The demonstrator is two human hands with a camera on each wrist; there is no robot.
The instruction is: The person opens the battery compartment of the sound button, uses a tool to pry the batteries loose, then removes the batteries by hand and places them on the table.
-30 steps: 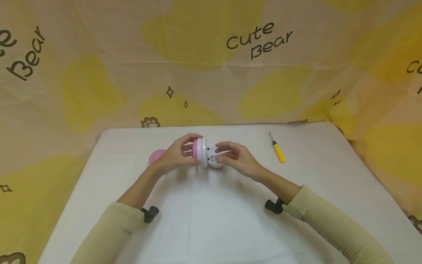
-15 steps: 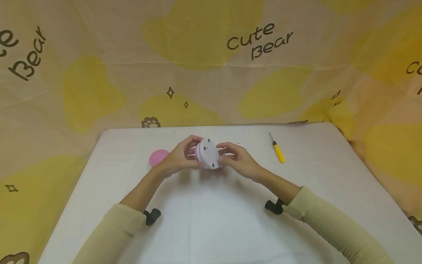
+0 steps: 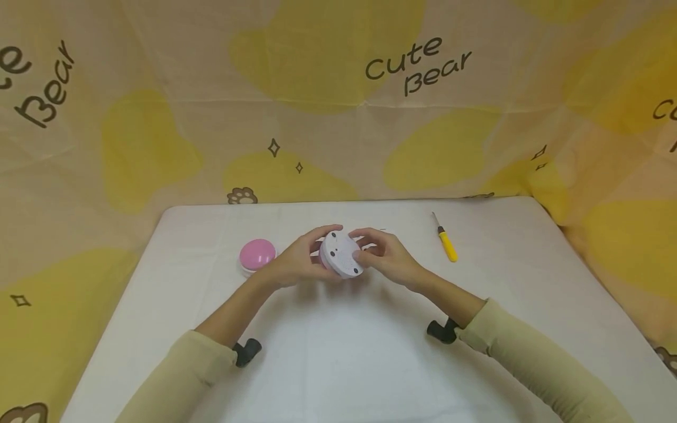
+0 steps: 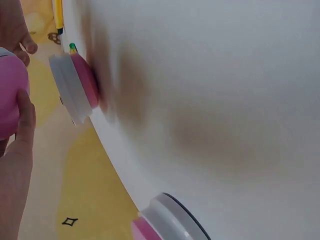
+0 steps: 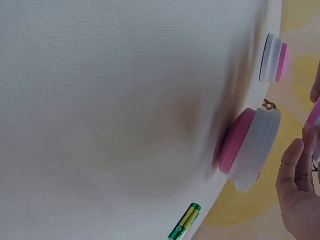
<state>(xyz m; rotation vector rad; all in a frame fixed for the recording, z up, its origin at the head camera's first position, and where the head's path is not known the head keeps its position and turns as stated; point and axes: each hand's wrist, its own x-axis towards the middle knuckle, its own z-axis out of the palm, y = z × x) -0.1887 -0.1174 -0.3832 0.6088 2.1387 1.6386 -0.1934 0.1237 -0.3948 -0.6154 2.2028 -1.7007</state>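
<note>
My left hand grips a round pink-and-white push-button device around its side, with its white back and dark screw holes turned up to the head camera. My right hand holds the right edge of the same device, its thumb on the white back. In the left wrist view the pink dome of that held device shows under the left fingers. Below the hands a second such device lies dome down on the table, mostly hidden in the head view. A third one stands dome up left of the left hand.
A yellow-handled screwdriver lies on the white table to the right of the hands. A green-and-gold battery lies near the second device. A patterned cloth rises behind the table's far edge.
The held device has turned from edge-on to showing its white back, and has come slightly right and nearer. My left hand moved with it, uncovering the third device; my right thumb is now on the back.
</note>
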